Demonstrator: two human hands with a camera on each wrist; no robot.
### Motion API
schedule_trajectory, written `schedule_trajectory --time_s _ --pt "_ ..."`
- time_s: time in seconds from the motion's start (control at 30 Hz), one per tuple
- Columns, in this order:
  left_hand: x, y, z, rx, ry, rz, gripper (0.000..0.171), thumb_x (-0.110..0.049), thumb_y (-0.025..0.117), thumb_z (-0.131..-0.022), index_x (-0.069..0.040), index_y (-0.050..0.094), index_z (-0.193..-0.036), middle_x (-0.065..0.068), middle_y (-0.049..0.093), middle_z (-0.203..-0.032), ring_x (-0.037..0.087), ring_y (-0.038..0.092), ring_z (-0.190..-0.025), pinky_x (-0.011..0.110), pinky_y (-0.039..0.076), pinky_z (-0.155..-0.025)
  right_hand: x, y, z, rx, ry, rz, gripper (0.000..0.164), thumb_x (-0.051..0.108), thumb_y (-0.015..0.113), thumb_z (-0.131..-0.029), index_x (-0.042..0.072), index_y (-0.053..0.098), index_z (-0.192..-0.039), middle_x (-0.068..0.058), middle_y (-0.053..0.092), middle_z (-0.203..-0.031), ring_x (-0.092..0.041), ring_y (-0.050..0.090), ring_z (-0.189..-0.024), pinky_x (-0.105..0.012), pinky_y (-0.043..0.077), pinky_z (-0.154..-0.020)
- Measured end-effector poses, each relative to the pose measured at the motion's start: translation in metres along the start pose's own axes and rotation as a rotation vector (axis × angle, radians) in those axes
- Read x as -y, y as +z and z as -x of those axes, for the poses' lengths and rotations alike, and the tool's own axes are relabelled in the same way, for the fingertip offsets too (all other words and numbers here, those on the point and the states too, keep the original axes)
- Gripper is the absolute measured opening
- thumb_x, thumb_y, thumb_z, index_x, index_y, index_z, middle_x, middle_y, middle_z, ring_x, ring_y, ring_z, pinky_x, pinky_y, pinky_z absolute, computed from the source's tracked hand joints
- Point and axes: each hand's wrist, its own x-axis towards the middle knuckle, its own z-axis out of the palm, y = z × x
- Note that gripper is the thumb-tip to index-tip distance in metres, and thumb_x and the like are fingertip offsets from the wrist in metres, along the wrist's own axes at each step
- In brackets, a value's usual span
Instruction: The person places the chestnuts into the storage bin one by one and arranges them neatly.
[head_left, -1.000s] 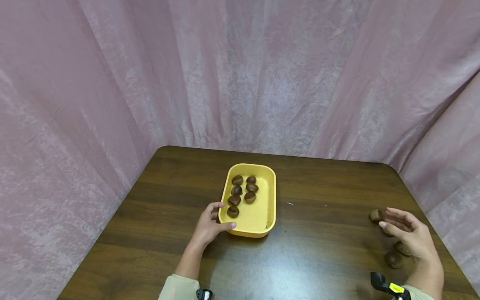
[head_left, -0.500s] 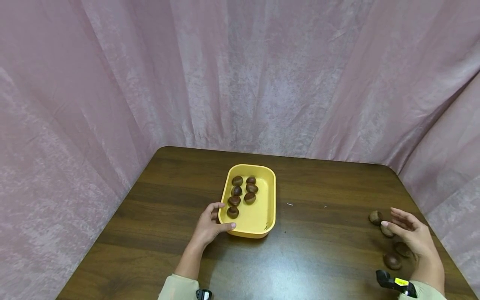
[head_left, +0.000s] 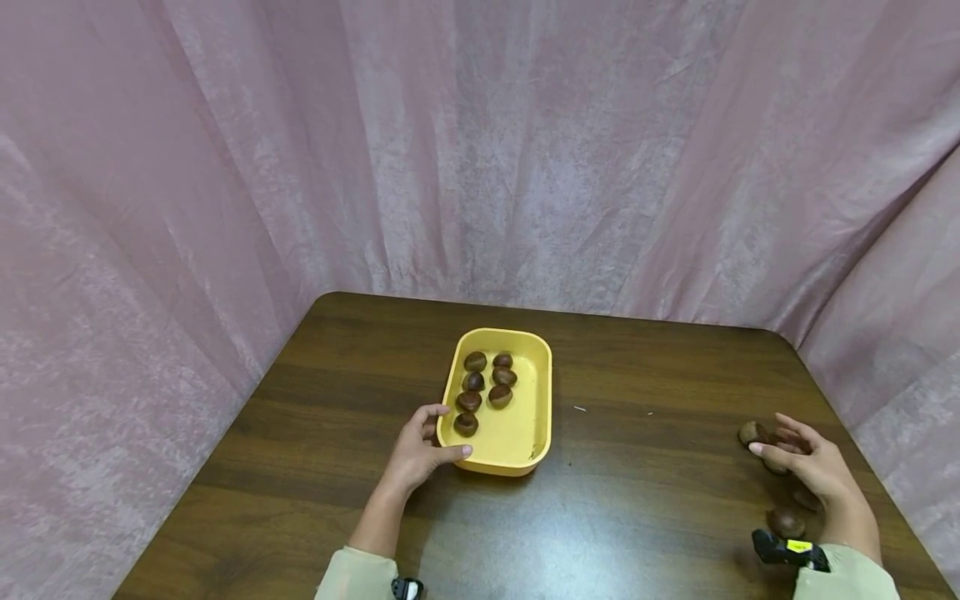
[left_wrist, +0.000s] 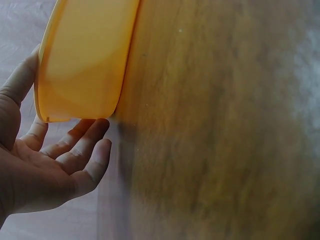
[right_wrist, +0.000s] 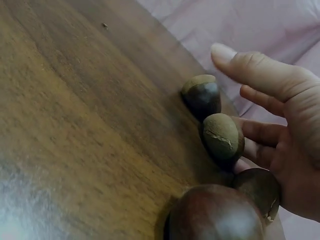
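Observation:
A yellow plastic tray (head_left: 525, 442) stands on the table with several brown chestnuts (head_left: 500, 396) in two rows, toward its left side. My left hand (head_left: 420, 450) holds the tray's near left corner, the thumb at the near rim and the fingers along the outer left wall. In the left wrist view the fingers (left_wrist: 90, 145) lie against the tray's wall. At the right, my right hand (head_left: 817, 467) hovers over several loose chestnuts (head_left: 786, 522). Its thumb stands apart from its fingers; in the right wrist view the fingers reach behind a chestnut (right_wrist: 222, 137), and whether they touch it is unclear.
The dark wooden table (head_left: 637, 517) has rounded far corners. Pink curtains (head_left: 525, 167) hang behind it and at both sides. A small white scrap (head_left: 580, 408) lies to the right of the tray.
My right hand has shifted slightly right and then back left over the loose chestnuts, its thumb now nearer the farthest one. The left hand and tray have stayed put.

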Motion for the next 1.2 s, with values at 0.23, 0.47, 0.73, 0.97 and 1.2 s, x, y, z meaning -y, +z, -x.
schedule_trajectory --time_s 0.23,0.47,0.73,0.97,1.2 --pt "-0.001 0.000 0.000 -0.001 -0.004 0.000 0.070 -0.010 0.085 -0.065 -0.005 0.048 -0.124 0.024 0.057 -0.104 0.022 0.059 -0.076 0.033 0.046 -0.062 -0.001 0.002 -0.009 -0.002 -0.040 0.067 0.084 0.039 0.065 -0.087 -0.007 0.024 -0.142 -0.035 0.035 -0.133 -0.044 0.042 -0.110 -0.024 0.045 -0.068" --pt "0.000 0.000 0.000 -0.003 -0.001 -0.006 0.071 -0.011 0.086 -0.065 -0.004 0.047 -0.125 0.023 0.058 -0.103 0.022 0.059 -0.077 0.033 0.046 -0.063 -0.002 0.006 -0.014 -0.040 -0.079 0.149 0.076 0.039 0.067 -0.085 -0.010 0.037 -0.134 -0.036 0.044 -0.125 -0.047 0.046 -0.106 -0.043 0.043 -0.076" --pt "0.001 0.000 -0.001 -0.004 0.007 0.000 0.071 -0.010 0.085 -0.065 -0.004 0.047 -0.125 0.024 0.057 -0.105 0.022 0.059 -0.078 0.033 0.046 -0.063 -0.001 0.007 -0.018 -0.060 -0.060 0.172 0.077 0.041 0.066 -0.085 -0.012 0.036 -0.132 -0.038 0.046 -0.119 -0.051 0.044 -0.104 -0.057 0.036 -0.080" --pt "0.001 0.000 -0.002 -0.004 0.011 0.004 0.071 -0.010 0.085 -0.066 -0.003 0.047 -0.125 0.024 0.056 -0.105 0.023 0.059 -0.079 0.034 0.046 -0.063 -0.002 0.006 -0.022 -0.086 -0.066 0.198 0.071 0.040 0.067 -0.084 -0.013 0.043 -0.125 -0.037 0.050 -0.113 -0.050 0.047 -0.100 -0.054 0.038 -0.078" --pt "0.003 0.000 0.000 0.005 0.013 0.007 0.072 -0.010 0.085 -0.065 -0.002 0.046 -0.125 0.024 0.057 -0.103 0.023 0.059 -0.078 0.033 0.046 -0.063 0.006 0.009 -0.010 -0.180 -0.119 0.219 0.066 0.034 0.070 -0.083 -0.011 0.046 -0.124 -0.033 0.055 -0.113 -0.027 0.059 -0.088 -0.033 0.043 -0.069"
